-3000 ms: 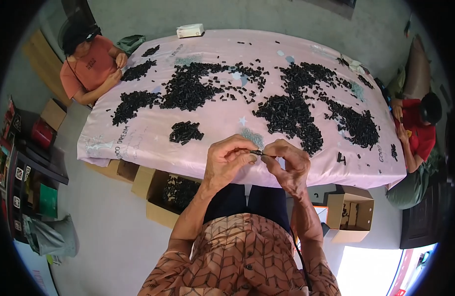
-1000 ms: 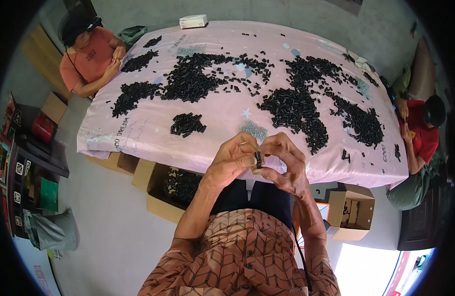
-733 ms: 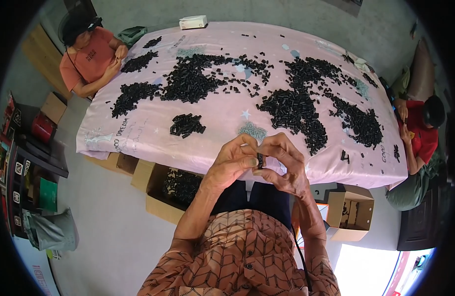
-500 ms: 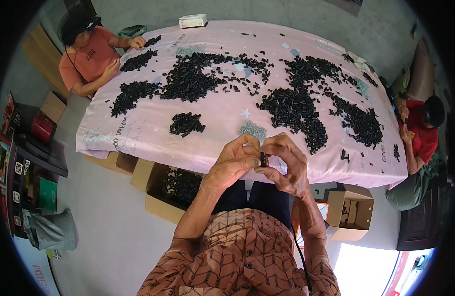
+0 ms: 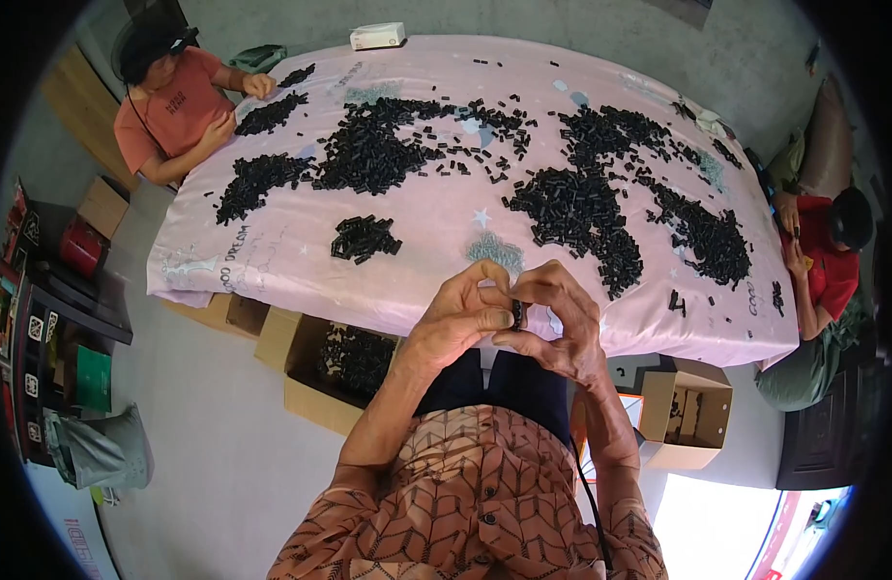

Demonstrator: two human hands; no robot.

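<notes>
Both my hands meet above the near edge of the table. Between the fingertips of my left hand (image 5: 457, 321) and my right hand (image 5: 562, 324) sits a small black piece (image 5: 517, 314), mostly covered by the fingers; its exact kind does not show. Each hand is closed in a pinch on it. Just beyond the hands lies a heap of small clear pieces (image 5: 494, 253). A small pile of black pieces (image 5: 365, 239) rests to the left, and a large heap of them (image 5: 576, 215) spreads to the right.
A pink patterned cloth (image 5: 301, 280) covers the table. More black heaps (image 5: 364, 155) lie farther back, near a white box (image 5: 378, 37). Cardboard boxes (image 5: 320, 404) (image 5: 692, 454) stand below the near edge. People sit at the left (image 5: 175, 106) and right (image 5: 833, 261), handling small pieces.
My fingers have shifted slightly around the black piece, my right thumb moving a little left and down. At the right, the other person's hands have also moved slightly.
</notes>
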